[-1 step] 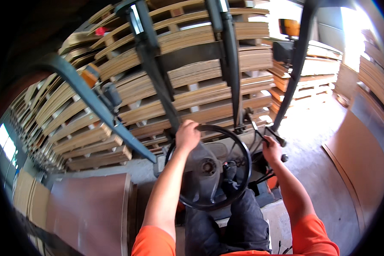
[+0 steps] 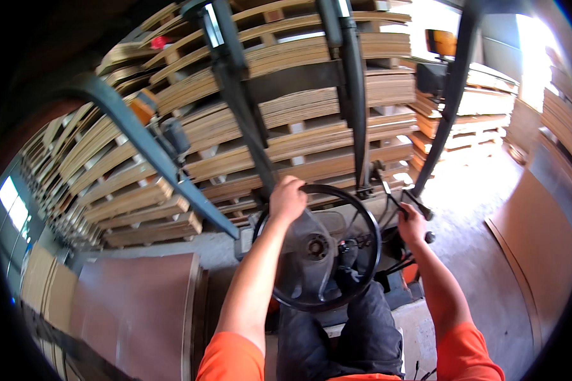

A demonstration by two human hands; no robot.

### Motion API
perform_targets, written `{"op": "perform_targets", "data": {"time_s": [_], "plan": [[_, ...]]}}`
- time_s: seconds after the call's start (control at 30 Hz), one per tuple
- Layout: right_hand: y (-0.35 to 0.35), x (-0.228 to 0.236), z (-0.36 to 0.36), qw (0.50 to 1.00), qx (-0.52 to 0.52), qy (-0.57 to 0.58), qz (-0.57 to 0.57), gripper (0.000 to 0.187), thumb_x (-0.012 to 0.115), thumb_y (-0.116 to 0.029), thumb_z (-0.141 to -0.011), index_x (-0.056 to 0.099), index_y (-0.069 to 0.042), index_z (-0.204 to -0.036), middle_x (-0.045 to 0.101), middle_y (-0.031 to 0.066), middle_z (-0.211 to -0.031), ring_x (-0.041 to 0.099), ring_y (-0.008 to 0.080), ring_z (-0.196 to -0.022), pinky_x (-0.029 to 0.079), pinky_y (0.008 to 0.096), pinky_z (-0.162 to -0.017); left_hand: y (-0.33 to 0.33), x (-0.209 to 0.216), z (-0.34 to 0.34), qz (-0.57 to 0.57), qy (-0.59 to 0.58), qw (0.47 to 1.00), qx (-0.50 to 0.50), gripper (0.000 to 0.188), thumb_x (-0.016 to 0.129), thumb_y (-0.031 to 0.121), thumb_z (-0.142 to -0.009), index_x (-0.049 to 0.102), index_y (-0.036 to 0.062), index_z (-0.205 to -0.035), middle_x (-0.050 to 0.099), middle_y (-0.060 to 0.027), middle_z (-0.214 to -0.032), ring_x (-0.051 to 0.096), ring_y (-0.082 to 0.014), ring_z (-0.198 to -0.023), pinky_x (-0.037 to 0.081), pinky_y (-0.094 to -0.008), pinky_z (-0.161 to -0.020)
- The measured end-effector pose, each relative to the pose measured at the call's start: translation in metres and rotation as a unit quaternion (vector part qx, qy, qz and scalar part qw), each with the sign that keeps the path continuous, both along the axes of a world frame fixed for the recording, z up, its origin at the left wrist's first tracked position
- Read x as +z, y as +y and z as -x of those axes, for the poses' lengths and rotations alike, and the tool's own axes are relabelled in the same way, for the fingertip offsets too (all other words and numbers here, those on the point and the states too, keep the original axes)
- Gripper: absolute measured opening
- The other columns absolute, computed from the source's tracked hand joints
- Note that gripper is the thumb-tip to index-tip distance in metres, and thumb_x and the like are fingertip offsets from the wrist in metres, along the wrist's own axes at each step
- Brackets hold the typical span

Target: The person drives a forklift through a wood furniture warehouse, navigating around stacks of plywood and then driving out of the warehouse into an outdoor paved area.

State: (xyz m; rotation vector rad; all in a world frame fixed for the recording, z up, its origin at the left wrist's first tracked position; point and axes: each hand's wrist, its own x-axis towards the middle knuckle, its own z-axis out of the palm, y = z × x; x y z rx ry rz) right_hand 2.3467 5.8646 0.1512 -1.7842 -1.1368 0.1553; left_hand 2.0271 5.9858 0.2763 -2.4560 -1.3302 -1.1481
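Head camera, and here's the left hand point(image 2: 288, 198) on the black steering wheel point(image 2: 316, 246), up on the top rim, left of the hub, fingers drawn together and bent over it. The wheel sits in front of the dark-trousered legs point(image 2: 368, 320). Over to the right hand point(image 2: 412, 223): it's just beyond the wheel's right edge, fingers bunched around the end of a dark lever point(image 2: 394, 200), the tips hidden. A round black knob point(image 2: 430, 237) is just beside that wrist. Beyond the wheel, two dark mast uprights point(image 2: 360, 108) stand joined by a crossbar point(image 2: 292, 82), and behind them, layer on layer, stacked boards point(image 2: 292, 108)! Down at the floor's left side, a brown-topped stack point(image 2: 133, 305); at its right side, big brown sheets point(image 2: 534, 241), and pale concrete floor point(image 2: 461, 260) between them and the right hand.
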Motion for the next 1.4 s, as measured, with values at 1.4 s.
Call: {"op": "perform_targets", "data": {"time_s": [1.4], "plan": [[-0.194, -0.122, -0.046, 0.826, 0.16, -0.127, 0.525, 0.033, 0.054, -0.021, -0.073, 0.073, -0.007, -0.095, 0.069, 0.0171, -0.102, 0.067, 0.0304, -0.099, 0.053, 0.0378, -0.083, -0.198, -0.083, -0.095, -0.035, 0.134, 0.95, -0.279, 0.017, 0.059, 0.005, -0.071, 0.068, 0.0016, -0.085, 0.065, -0.0107, -0.106, 0.056, -0.0317, -0.115, 0.045, -0.0461, -0.101]]}}
